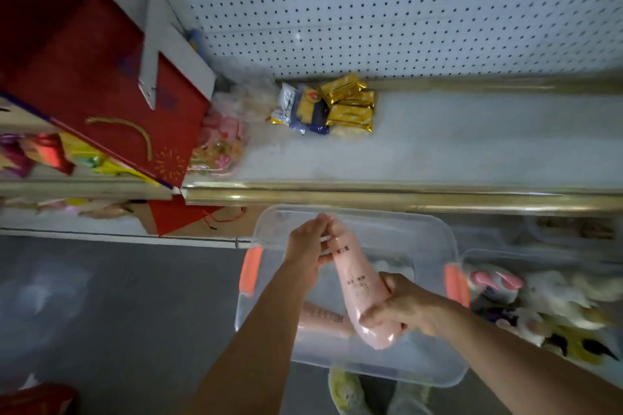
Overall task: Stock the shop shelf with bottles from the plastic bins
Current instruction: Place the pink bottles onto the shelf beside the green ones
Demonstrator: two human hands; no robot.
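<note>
A pink bottle (360,283) with dark print is held over a clear plastic bin (435,377) with orange handles. My right hand (401,307) grips the bottle's lower body. My left hand (308,242) pinches its neck end at the top. A second pink bottle (322,318) lies flat inside the bin, partly hidden behind my left forearm and the held bottle. The white shop shelf (472,145) with a gold front rail lies just beyond the bin.
Gold and blue snack packets (333,104) sit at the back of the shelf, below the pegboard wall (404,10). Red gift bags (94,77) lean at the left. Another clear bin (539,296) with mixed items stands to the right. Grey floor (118,313) lies at left.
</note>
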